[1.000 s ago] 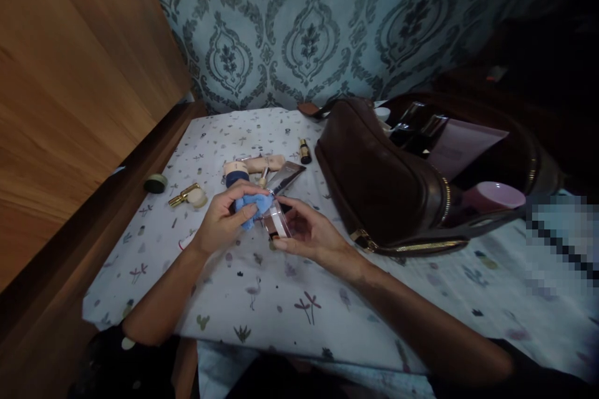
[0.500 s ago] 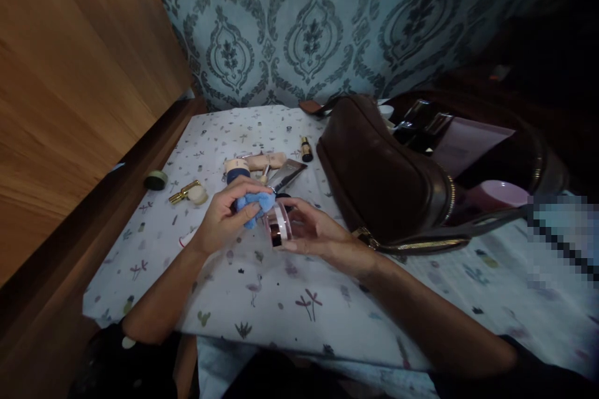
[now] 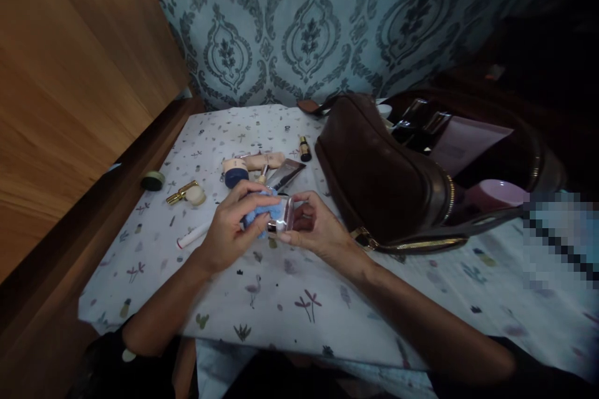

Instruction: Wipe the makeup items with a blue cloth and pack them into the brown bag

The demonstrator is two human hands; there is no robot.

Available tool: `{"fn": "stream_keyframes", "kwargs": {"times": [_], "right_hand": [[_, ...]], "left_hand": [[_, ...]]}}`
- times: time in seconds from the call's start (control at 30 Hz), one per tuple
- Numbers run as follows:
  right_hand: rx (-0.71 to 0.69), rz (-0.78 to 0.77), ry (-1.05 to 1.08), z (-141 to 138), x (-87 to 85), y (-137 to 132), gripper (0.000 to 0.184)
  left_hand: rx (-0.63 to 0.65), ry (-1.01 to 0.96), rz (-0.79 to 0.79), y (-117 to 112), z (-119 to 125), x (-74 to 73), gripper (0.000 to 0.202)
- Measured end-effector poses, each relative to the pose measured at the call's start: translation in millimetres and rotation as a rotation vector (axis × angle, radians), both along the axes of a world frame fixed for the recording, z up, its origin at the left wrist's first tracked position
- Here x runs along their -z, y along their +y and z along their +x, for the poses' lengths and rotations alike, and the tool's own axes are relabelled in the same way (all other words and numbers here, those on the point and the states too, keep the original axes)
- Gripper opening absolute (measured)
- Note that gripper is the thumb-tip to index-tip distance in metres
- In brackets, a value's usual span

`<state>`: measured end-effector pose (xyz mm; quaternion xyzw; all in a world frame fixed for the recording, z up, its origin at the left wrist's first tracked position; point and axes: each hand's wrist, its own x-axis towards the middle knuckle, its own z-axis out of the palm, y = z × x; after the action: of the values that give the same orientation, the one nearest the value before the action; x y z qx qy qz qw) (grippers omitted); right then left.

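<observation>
My left hand (image 3: 233,224) is closed on a blue cloth (image 3: 267,204), which presses against the side of a clear cosmetic jar (image 3: 282,217). My right hand (image 3: 316,224) grips that jar between thumb and fingers, its wall towards the cloth. Behind my hands lie a dark blue and beige jar (image 3: 235,173), a beige tube (image 3: 266,161) and a silvery-grey tube (image 3: 289,173). A white stick with a red tip (image 3: 191,237) lies beside my left wrist, partly hidden by it.
On the right stands an open brown toiletry bag (image 3: 379,174) holding several cosmetics. A small dark bottle (image 3: 304,148) stands near it. Gold-capped bottles (image 3: 185,193) and a green-lidded jar (image 3: 153,181) lie at left, beside a wooden panel (image 3: 84,62). The tablecloth (image 3: 281,299) is patterned.
My left hand has moved right, bringing the cloth over the jar's near side. The jar has turned in my right hand. More of the white stick shows.
</observation>
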<state>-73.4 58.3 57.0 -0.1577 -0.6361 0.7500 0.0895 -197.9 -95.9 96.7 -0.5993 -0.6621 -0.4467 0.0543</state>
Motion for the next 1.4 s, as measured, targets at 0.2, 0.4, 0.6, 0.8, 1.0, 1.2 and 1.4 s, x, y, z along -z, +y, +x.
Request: {"fn": "stream_keyframes", "kwargs": {"times": [0.2, 0.4, 0.6, 0.8, 1.0, 1.2, 1.4], "right_hand": [[0.089, -0.160, 0.081, 0, 9.9, -6, 0.069], [0.100, -0.498, 0.204, 0, 6.6, -12, 0.053], [-0.026, -0.696, 0.171, -1, 0.9, -8, 0.041], [-0.095, -0.805, 0.128, -1, -0.1, 0, 0.049], [-0.110, -0.968, 0.145, 1, -3.4, 2, 0.047], [-0.164, -0.905, 0.123, 3, -3.3, 8, 0.048], [-0.161, -0.757, 0.097, 6, -4.1, 9, 0.048]], "left_hand": [[-0.078, 0.199, 0.083, 3, 15, 6.4, 0.028], [-0.100, 0.270, 0.137, 7, 24, 13.4, 0.034], [-0.077, 0.420, 0.217, 10, 24, 16.9, 0.035], [-0.048, 0.441, 0.249, 13, 20, 25.6, 0.027], [-0.070, 0.269, 0.151, 7, 11, 24.7, 0.024], [-0.093, -0.011, 0.100, 6, 6, 27.3, 0.017], [-0.108, -0.272, 0.069, 7, 2, 29.2, 0.011]]}}
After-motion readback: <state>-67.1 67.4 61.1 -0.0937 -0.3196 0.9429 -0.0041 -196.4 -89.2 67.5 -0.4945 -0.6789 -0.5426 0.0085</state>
